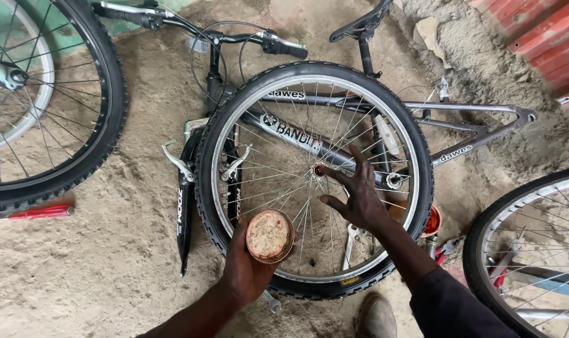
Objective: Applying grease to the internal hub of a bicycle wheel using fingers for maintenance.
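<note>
A bicycle wheel with a black tyre and silver rim lies on top of a grey bicycle frame on the sandy ground. My left hand holds a small round open tub of pale grease over the wheel's lower left spokes. My right hand is spread over the spokes, its index finger reaching to the hub at the wheel's centre. My dark right sleeve shows at the bottom.
A second wheel lies at the upper left, a third at the lower right. A red-handled tool rests on the sand at left. Handlebars and saddle lie at the top. My shoe is below the wheel.
</note>
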